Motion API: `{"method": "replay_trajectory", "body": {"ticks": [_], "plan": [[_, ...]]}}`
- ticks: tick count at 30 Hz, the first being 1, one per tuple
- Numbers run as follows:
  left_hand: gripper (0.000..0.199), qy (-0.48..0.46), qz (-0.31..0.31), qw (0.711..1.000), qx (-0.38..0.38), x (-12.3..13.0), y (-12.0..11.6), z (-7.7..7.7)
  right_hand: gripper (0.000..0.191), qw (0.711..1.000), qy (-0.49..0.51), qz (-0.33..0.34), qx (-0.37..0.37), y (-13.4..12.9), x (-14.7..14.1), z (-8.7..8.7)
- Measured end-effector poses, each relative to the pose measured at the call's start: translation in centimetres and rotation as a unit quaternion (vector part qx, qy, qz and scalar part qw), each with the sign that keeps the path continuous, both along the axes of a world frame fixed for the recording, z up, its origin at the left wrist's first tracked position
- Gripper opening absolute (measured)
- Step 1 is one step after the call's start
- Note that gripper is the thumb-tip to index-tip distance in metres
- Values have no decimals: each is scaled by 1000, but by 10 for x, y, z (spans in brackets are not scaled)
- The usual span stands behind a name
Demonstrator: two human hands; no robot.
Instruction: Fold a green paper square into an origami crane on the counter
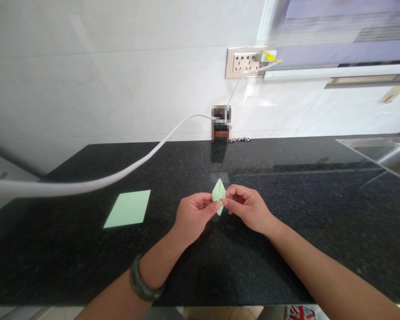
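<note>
A small folded piece of light green paper (219, 189), pointed at its top and bottom, is held upright above the dark countertop. My left hand (195, 215) pinches its left side between thumb and fingers. From the other side my right hand (248, 206) grips its right edge, with both thumbs close together at the lower middle of the fold. The fingers partly hide the paper's middle. To the left, a flat square of light green paper (128, 209) lies on the counter. A dark green bangle circles my left wrist.
The black speckled countertop (70, 258) meets a white tiled wall. A white cable (146, 158) crosses the left side to a pixelated device (221, 124) against the wall. A socket panel (240, 63) is above it. At the far right is a metal sink (393, 153).
</note>
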State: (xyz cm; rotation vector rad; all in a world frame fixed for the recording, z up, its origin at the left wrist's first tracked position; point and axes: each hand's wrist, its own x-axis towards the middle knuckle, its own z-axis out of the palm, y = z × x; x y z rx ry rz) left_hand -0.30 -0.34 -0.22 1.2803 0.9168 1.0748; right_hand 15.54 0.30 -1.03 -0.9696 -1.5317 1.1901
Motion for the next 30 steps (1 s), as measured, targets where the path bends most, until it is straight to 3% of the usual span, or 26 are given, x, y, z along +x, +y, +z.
{"method": "replay_trajectory", "body": {"ticks": [9,15,19,26,30], "plan": [[17,61,54,997,10,-2,2,-1,18,999,14,17,-27,0,-1,-1],[17,47,36,998,-8,-1,1,0,20,996,42,42,-66,-1,0,0],[17,12,16,1000,-17,-1,1,0,16,992,100,33,-72,-3,-5,-3],[26,-82,-21,990,-108,0,4,-1,16,983,163,-42,-76,-1,-14,-9],[22,-120,-42,980,-151,-1,4,0,16,976,193,32,-94,-3,-11,-5]]}}
